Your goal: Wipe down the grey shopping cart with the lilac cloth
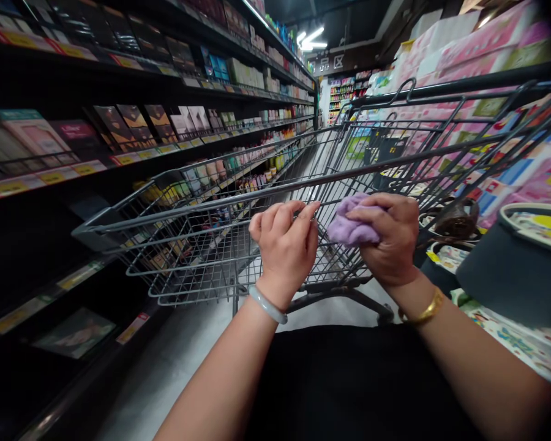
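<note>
The left hand (287, 242) was curled shut around a wire of the cart (174, 208). At its three o'clock, the right hand (392, 236) gripped a bunched purple cloth (349, 228) against the same wires. Shelves (73, 153) stood at nine o'clock.

Dark metal shelves (188, 144) of flat boxes fill 9 o'clock. Stacked pink packs (482, 44) sit at 2, white strip lights (313, 35) at 12.

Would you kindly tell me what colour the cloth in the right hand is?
The cloth is lilac purple; head view.
</note>
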### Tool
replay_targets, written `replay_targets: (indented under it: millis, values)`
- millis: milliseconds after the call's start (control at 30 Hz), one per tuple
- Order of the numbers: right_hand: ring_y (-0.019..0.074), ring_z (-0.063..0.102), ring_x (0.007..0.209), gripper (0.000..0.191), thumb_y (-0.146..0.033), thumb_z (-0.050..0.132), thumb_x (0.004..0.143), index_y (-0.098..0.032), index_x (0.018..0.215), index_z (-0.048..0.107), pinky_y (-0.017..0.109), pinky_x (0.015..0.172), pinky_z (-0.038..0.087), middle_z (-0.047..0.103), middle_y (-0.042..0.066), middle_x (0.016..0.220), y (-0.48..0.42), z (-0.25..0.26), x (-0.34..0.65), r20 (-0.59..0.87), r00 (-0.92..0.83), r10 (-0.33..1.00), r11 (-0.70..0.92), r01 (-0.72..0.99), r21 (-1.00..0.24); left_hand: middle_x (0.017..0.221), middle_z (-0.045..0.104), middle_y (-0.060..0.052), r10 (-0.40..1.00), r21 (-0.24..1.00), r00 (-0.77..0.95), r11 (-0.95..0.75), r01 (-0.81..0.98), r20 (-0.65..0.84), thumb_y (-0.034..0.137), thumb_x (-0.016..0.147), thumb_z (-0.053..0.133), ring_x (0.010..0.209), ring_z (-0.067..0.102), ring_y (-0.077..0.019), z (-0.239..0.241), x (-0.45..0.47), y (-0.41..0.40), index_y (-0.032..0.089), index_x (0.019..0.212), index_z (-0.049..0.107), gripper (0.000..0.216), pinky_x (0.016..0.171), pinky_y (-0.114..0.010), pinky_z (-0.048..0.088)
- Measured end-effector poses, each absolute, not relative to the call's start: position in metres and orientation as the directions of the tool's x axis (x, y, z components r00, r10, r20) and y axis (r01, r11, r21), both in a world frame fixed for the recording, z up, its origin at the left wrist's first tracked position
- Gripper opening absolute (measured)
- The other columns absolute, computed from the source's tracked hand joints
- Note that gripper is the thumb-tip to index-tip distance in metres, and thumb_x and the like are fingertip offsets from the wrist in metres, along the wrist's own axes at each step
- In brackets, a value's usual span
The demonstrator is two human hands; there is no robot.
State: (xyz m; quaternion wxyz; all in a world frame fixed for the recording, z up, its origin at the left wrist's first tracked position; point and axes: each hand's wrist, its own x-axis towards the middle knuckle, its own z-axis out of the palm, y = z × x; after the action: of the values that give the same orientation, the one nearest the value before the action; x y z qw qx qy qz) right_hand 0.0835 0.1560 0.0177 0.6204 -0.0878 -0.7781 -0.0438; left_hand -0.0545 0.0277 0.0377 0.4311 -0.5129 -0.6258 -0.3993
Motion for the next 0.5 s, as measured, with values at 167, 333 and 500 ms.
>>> replay_targets:
  millis: [167,333,500]
  values:
    - [0.0246,0.061,0.106,0.01,-0.028,0.069,0.087,-0.026,0.097,0.07,0.042,0.093,0.044,0.069,0.005,0.106,0.156,0.012,0.083,0.913,-0.408,0.027,0.971,0.228,0.073,0.112,0.072,-0.004,0.297,0.063,-0.108,0.159,0.985,0.949,0.028,0.094,0.062,0.109,0.059,-0.0237,0.037,-0.055,0.028,0.032,0.118,0.072,0.026,0.098,-0.044,0.031]
    - [0.0242,0.061,0.104,0.014,-0.028,0.072,0.084,-0.027,0.098,0.071,0.042,0.094,0.045,0.067,0.004,0.105,0.166,0.018,0.093,0.965,-0.249,0.081,0.97,0.241,-0.019,0.112,0.072,-0.004,0.301,0.051,-0.095,0.151,0.987,0.949,0.027,0.094,0.063,0.109,0.059,-0.0234,0.036,-0.055,0.027,0.031,0.119,0.071,0.027,0.098,-0.044,0.031]
    - [0.0249,0.06,0.103,0.013,-0.029,0.074,0.082,-0.026,0.094,0.071,0.042,0.091,0.045,0.067,0.003,0.103,0.169,0.01,0.093,0.937,-0.335,0.097,0.955,0.298,0.008,0.114,0.071,-0.005,0.308,0.048,-0.096,0.16,0.986,0.947,0.028,0.094,0.063,0.112,0.058,-0.0238,0.035,-0.054,0.027,0.029,0.121,0.071,0.029,0.1,-0.043,0.031]
